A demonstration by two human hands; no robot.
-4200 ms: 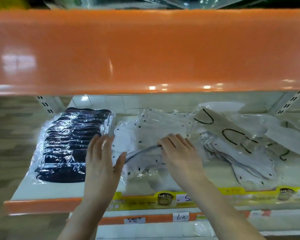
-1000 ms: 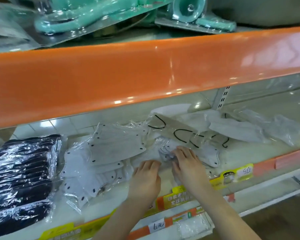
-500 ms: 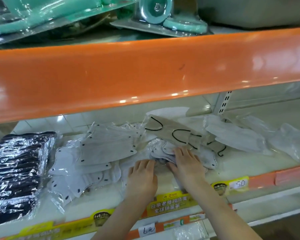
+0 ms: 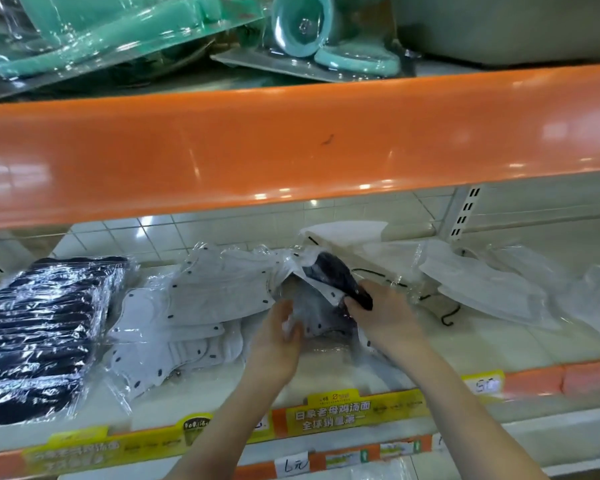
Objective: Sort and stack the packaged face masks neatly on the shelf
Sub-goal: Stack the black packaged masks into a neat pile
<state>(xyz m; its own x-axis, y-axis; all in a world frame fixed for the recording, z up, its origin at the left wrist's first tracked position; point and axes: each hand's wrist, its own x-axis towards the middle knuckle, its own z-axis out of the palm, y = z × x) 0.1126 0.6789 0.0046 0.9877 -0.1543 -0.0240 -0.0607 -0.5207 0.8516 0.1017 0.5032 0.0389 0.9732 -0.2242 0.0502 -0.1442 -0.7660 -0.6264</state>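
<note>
The right hand [image 4: 385, 317] pinches a black packaged mask [image 4: 336, 275], its long axis slanting up-left toward the black stack [image 4: 39, 337] far left, while the left hand [image 4: 277, 341] grips white packs [image 4: 312, 313]

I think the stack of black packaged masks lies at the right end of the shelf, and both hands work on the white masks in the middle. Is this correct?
Not quite. The head view shows the stack of black packaged masks at the left end of the shelf, not the right. The rest holds: the left hand and right hand work on the white masks in the middle.
</note>
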